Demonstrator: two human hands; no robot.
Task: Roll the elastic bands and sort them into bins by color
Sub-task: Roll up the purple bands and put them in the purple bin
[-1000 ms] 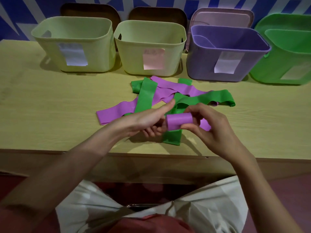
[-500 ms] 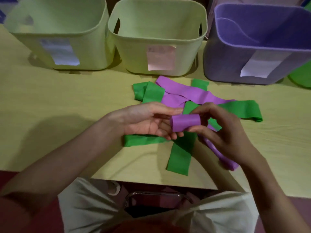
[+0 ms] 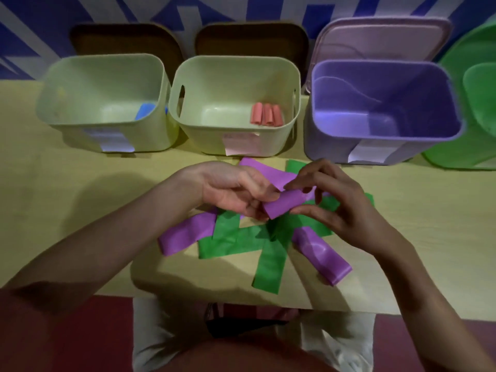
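A rolled purple band (image 3: 284, 205) is held above the table between both hands. My left hand (image 3: 236, 191) pinches its left end, and my right hand (image 3: 332, 202) pinches its right end with thumb and fingertips. Under them lies a heap of flat purple bands (image 3: 188, 234) and green bands (image 3: 268, 264). The purple bin (image 3: 386, 138) stands just beyond my right hand, with nothing visible inside. A green bin (image 3: 477, 103) is at the far right, cut by the frame edge.
Two pale green bins stand at the back left: one (image 3: 107, 130) holds a blue roll (image 3: 146, 111), the other (image 3: 233, 140) holds three red rolls (image 3: 267, 115). Lids lean behind the bins. The table's front edge (image 3: 241, 302) runs close to my lap.
The camera has tilted up, so the bin interiors now show. Both hands with the purple roll have lifted toward the bins, and the roll now tilts, right end higher.
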